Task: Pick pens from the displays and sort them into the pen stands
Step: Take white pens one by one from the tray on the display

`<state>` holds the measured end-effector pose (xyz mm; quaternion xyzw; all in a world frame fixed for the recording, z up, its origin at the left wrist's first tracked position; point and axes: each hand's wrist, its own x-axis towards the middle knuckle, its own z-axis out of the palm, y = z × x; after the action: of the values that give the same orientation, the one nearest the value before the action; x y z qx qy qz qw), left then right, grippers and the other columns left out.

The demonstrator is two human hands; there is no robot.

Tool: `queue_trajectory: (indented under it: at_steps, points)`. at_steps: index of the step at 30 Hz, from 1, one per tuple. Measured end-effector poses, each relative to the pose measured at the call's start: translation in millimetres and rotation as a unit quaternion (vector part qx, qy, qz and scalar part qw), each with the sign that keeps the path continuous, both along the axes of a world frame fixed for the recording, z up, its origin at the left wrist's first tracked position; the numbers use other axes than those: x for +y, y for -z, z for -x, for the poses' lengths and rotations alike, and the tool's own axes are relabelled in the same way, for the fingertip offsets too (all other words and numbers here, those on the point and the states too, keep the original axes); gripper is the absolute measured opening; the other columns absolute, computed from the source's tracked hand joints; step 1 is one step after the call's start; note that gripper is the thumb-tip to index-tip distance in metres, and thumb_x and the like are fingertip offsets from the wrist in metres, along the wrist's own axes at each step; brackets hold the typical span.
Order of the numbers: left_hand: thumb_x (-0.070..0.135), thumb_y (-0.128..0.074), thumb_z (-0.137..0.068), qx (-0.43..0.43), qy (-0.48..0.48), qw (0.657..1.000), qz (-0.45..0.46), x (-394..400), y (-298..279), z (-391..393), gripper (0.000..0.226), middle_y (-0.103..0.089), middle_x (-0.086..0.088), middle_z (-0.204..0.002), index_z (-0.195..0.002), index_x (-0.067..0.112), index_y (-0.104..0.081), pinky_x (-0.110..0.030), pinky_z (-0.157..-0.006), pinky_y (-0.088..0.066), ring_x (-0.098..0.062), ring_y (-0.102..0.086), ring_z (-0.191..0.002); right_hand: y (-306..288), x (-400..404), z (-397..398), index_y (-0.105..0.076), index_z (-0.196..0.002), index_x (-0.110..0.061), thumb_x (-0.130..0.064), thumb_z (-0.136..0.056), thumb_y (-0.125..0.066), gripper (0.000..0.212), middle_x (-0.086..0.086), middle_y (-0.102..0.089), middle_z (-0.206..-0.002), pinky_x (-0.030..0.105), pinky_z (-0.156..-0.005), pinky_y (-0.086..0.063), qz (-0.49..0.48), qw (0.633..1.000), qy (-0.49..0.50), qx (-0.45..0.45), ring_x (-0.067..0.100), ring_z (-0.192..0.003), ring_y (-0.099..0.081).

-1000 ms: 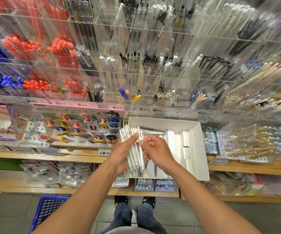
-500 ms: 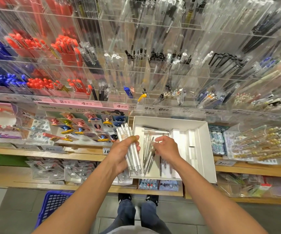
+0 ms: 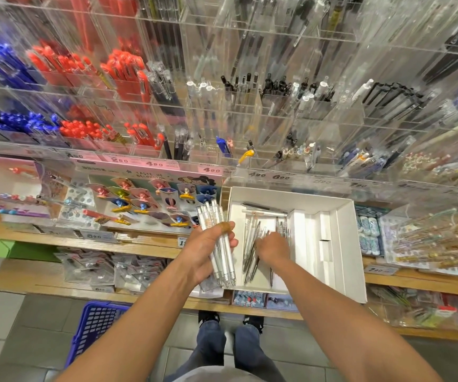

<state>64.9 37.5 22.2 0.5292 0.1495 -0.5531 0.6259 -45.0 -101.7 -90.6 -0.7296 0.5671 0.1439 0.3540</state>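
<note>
The left hand (image 3: 205, 250) has its grip closed round a bundle of white pens (image 3: 220, 245), held beside a white box (image 3: 343, 244) on the shelf (image 3: 150, 242). The right hand (image 3: 273, 248) reaches among loose pens (image 3: 251, 260) in the box; its grip cannot be told. Clear pen stands (image 3: 250, 106) rise behind, and a blue basket (image 3: 95, 326) sits on the floor.

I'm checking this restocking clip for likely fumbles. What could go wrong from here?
The left hand grips a fanned bundle of clear pens with its tips past the palm; one might slip out. The right hand reaches among loose pens in the white box and could scatter them.
</note>
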Motion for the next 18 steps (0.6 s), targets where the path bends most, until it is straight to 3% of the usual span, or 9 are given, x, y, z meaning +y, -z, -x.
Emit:
queue_trajectory:
  at_steps: [5,10,14,16,18]
  points:
    - [0.006,-0.071,-0.085,-0.003,-0.008,1.0,0.001,2,0,1,0.012,-0.066,-0.007,-0.069,-0.096,0.001,-0.068,-0.029,-0.056,-0.057,-0.019,-0.066,-0.06,-16,-14,14,-0.039,-0.099,-0.01,-0.015,-0.1,-0.042,0.006,0.001,-0.046,-0.07,0.025,-0.048,-0.038,0.005,0.995,0.005,-0.103,0.013,-0.056,-0.045]
    - [0.006,-0.068,-0.088,-0.006,-0.01,1.0,0.0,4,3,4,0.015,-0.066,-0.008,-0.07,-0.101,-0.001,-0.069,-0.029,-0.06,-0.057,-0.02,-0.066,-0.063,-28,-40,6,-0.039,-0.11,-0.009,-0.016,-0.098,-0.044,0.014,0.012,-0.057,-0.091,0.029,-0.053,-0.038,0.019,0.99,-0.006,-0.14,0.023,-0.068,-0.054]
    - [0.007,-0.068,-0.088,-0.005,-0.007,1.0,-0.004,6,4,5,0.016,-0.067,-0.007,-0.07,-0.103,-0.001,-0.069,-0.029,-0.056,-0.056,-0.019,-0.066,-0.062,-19,-43,-4,-0.05,-0.121,-0.005,-0.021,-0.095,-0.05,0.031,0.012,-0.06,-0.098,0.032,-0.059,-0.047,-0.002,0.99,0.079,-0.116,0.026,-0.08,-0.061]
    - [0.007,-0.068,-0.088,0.0,-0.008,1.0,0.0,7,4,5,0.015,-0.067,-0.007,-0.07,-0.101,0.0,-0.069,-0.028,-0.055,-0.056,-0.019,-0.066,-0.062,-13,-41,-5,-0.053,-0.12,-0.01,-0.019,-0.094,-0.053,0.027,0.012,-0.064,-0.099,0.036,-0.066,-0.053,0.045,0.992,0.04,-0.113,0.028,-0.079,-0.062]
    - [0.007,-0.069,-0.087,0.003,-0.013,1.0,0.008,9,4,4,0.017,-0.065,-0.007,-0.071,-0.103,0.001,-0.067,-0.029,-0.058,-0.056,-0.019,-0.064,-0.062,-8,-40,-6,-0.051,-0.122,-0.017,-0.016,-0.092,-0.055,0.031,0.01,-0.065,-0.099,0.032,-0.064,-0.048,0.116,0.988,-0.047,-0.096,0.026,-0.076,-0.058]
